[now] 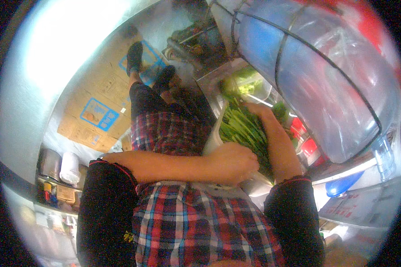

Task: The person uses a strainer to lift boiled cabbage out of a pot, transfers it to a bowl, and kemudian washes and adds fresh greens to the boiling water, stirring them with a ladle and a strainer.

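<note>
Long green leafy stalks (pixel 239 125) lie in a pale plastic bin (pixel 215 138) at my right side. My left hand (pixel 234 162) reaches across my body to the near part of the bin, its fingers curled beside the stalks. Whether those fingers hold any stalks is hidden. Over the far end of the greens, my right hand (pixel 255 110) bends down with its fingertips out of sight among them. Beyond it, lighter green vegetables (pixel 249 85) sit in what looks like another container.
A wire rack (pixel 324 56) with clear plastic bags overhangs the right side. Flattened cardboard (pixel 87 110) covers the floor to the left. Shelves (pixel 58 182) with a metal pot (pixel 50 163) stand at lower left. A blue plastic item (pixel 344 183) and red items (pixel 309 147) are at right.
</note>
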`<state>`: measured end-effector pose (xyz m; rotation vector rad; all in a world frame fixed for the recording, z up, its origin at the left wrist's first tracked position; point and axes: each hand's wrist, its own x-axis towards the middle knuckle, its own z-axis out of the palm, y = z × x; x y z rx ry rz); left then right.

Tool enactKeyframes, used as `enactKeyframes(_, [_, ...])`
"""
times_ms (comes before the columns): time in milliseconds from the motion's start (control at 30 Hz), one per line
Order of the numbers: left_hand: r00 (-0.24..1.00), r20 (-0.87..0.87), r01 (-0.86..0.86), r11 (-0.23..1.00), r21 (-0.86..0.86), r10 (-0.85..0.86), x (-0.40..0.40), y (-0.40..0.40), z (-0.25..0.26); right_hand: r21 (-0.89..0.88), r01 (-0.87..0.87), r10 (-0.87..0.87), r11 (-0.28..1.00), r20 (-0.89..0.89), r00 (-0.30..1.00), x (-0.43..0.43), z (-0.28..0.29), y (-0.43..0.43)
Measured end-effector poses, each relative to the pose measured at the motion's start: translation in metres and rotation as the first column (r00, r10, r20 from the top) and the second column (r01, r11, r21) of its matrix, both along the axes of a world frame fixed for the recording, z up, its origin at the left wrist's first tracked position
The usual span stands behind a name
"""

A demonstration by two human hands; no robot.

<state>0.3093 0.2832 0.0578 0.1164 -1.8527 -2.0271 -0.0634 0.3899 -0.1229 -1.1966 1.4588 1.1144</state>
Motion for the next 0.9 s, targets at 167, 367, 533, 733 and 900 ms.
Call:
enactKeyframes(167, [0.999, 0.013, 0.032, 0.999, 0.009, -0.032, 0.002, -0.005, -0.005, 0.11, 0.058, -0.062, 0.992, 0.034, 0.998, -0.006, 0.001, -0.005])
enactKeyframes(367, [0.998, 0.052, 0.035, 0.999, 0.033, -0.037, 0.007, -0.015, -0.008, 0.274, 0.032, -0.011, 0.961, -0.077, 0.997, 0.031, 0.015, -0.047])
enactKeyframes(533, [0.999, 0.029, 0.027, 0.998, 0.06, -0.028, 0.01, -0.012, -0.012, 0.316, -0.021, 0.028, 0.948, -0.018, 0.999, -0.001, 0.001, -0.018])
enactKeyframes(733, [1.0, 0.017, -0.012, 0.993, 0.122, 0.01, 0.021, -0.02, -0.016, 0.315, -0.019, 0.031, 0.949, -0.034, 0.999, 0.01, 0.002, -0.029])
enactKeyframes(900, [1.0, 0.006, -0.031, 0.992, 0.119, 0.031, 0.019, -0.016, -0.019, 0.319, -0.017, 0.035, 0.947, -0.05, 0.998, 0.014, 0.001, -0.035])
